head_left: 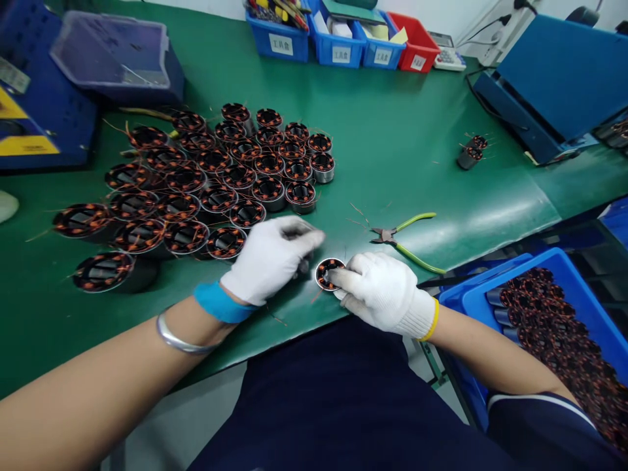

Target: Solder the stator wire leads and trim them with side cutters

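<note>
My right hand point(380, 288), in a white knit glove with a yellow hem, grips a motor stator point(328, 275) near the table's front edge. Its thumb and forefinger close over the ring's right side, with a fingertip inside the bore. Just left of it hovers my left hand point(275, 258), white-gloved with a blue band at the wrist. Its thumb and fingers are drawn together, and whatever lies between them is hidden. Green-handled cutting pliers point(392, 237) lie spread open beyond my right hand. Close behind my left hand stand several rows of wound stators point(238, 176) with loose copper wire ends.
A blue crate point(466, 301) full of stators stands low at the right. Two small stators point(471, 154) sit near a blue machine point(559, 78). Tool boxes point(282, 42) line the back; a purple bin point(122, 59) stands back left. Wire snippets litter the green table point(392, 144).
</note>
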Tool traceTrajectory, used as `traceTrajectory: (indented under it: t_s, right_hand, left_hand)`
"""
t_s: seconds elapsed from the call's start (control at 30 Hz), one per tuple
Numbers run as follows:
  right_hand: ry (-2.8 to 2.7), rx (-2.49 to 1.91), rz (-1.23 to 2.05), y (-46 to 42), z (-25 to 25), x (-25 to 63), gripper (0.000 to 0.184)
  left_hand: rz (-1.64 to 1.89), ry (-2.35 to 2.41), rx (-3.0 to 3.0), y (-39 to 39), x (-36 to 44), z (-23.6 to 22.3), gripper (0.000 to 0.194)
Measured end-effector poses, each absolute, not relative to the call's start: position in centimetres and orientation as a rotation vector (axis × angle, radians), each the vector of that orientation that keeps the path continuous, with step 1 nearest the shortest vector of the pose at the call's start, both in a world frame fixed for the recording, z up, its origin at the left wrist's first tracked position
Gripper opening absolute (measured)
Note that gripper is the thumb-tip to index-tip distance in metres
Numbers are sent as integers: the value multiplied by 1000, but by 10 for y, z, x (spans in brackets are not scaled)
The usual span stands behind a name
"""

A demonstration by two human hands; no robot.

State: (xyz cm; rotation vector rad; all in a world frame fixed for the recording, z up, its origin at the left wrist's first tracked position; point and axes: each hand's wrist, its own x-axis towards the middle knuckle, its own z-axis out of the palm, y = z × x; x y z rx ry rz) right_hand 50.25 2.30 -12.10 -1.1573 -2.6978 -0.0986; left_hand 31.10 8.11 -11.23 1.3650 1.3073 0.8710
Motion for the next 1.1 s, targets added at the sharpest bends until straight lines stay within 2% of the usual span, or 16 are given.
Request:
traceTrajectory:
  t_s: [0.1, 0.17, 0.27, 0.33, 0.4, 0.47, 0.57, 0.63, 0.73, 0.83, 0.87, 1.0, 1.1]
  right_hand:
    - [-2703, -1132, -69, 24, -123, 504, 27]
    - [-2713, -1118, -52, 25, -123, 505, 28]
    - [-2721, -1083, -60, 25, -125, 503, 27]
    - [-2724, -1068, -81, 24, -125, 501, 25]
    - [-2720, -1049, -107, 25, -123, 502, 24]
    - [-2684, -1058, -111, 29, -118, 509, 25]
    - [-2479, -1274, -104, 47, -108, 542, 27]
    - [-2251, -1510, -158, 67, -105, 579, 30]
    - [-1962, -1838, -260, 99, -112, 644, 29]
    - [-1746, -1946, -218, 118, -124, 691, 21]
    - [-1692, -1938, -199, 119, -125, 698, 23]
    - [-1555, -1891, -211, 99, -105, 671, 48]
    - [-1753, -1664, -20, 67, -86, 609, 42]
  left_hand:
    - [1186, 1372, 1210, 85, 309, -120, 21]
    - [1128, 1390, 1292, 83, 311, -121, 25]
    - [867, 1260, 1396, 75, 320, -120, 64]
    - [823, 1160, 1361, 70, 326, -119, 71]
    - [1006, 1137, 1332, 69, 328, -116, 59]
    - [1350, 1157, 1360, 73, 324, -110, 50]
    - [1698, 1233, 1571, 77, 301, -91, 54]
    - [1577, 1461, 1872, 74, 277, -79, 56]
    - [1014, 1825, 2293, 62, 240, -73, 42]
    - [745, 1828, 2438, 54, 216, -85, 29]
    - [702, 1818, 2464, 53, 213, -90, 26]
    - [664, 1779, 2533, 60, 212, -105, 17]
    - [673, 1728, 2574, 63, 223, -107, 16]
